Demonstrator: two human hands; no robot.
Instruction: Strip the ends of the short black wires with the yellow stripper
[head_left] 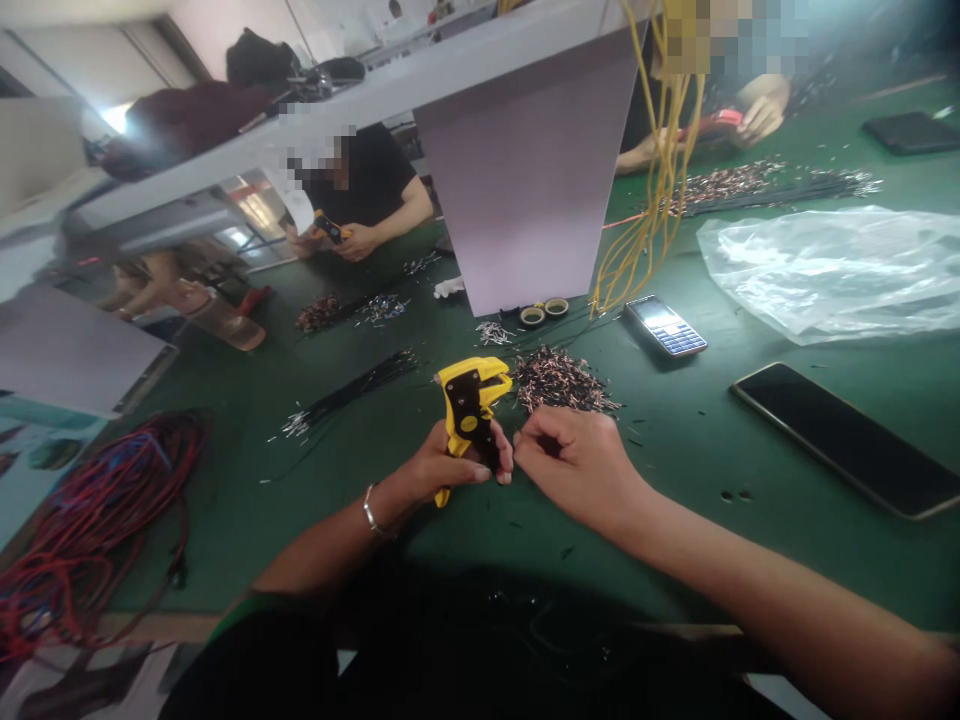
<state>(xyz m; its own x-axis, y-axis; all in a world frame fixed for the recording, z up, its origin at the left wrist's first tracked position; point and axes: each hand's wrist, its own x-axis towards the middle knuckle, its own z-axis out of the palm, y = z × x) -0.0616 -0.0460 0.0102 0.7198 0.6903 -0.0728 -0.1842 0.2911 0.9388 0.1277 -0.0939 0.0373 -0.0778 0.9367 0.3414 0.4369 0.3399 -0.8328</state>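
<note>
My left hand (pixel 446 465) is wrapped round the handles of a yellow and black wire stripper (pixel 470 408). The tool's jaws point up and to the right. Close beside it, my right hand (pixel 574 455) is closed in a pinch; whatever its fingertips hold, if anything, is too small or hidden to make out. Just beyond that hand lies a pile of short black wires with copper ends (pixel 559 380). A bundle of long black wires with pale tips (pixel 352 392) rests on the green table (pixel 300 530) to the left of the stripper.
Two tape rolls (pixel 544 312) lie at the foot of a pale partition (pixel 525 190). A keypad phone (pixel 666 327), a smartphone (pixel 847 435) and a plastic bag (pixel 832 270) are on the right. Red cables (pixel 112 530) heap at left. Yellow wires (pixel 660 170) hang down. Other people work opposite.
</note>
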